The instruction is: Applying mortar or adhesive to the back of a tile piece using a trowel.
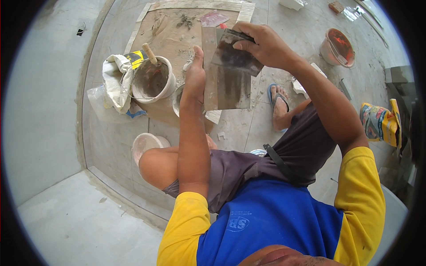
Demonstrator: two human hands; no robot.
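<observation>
My left hand (194, 79) grips the left edge of a flat rectangular panel (233, 91), brown and grey with dark stains. The thumb points up along the panel's side, and the other fingers are hidden behind it. My right hand (262, 43) is closed on the dark back edge of a wide scraper (235, 55), with the thumb pressing on its face. The scraper's smeared blade lies tilted across the panel's upper part; whether it touches cannot be told.
Below the panel lies a dirty brown board (166, 33) with pale edging. A mortar bucket (168, 86) with a wooden handle leaning out stands left, beside a white sack (116, 73). Another bucket (328, 51) stands far right, a yellow bag (377, 122) nearer.
</observation>
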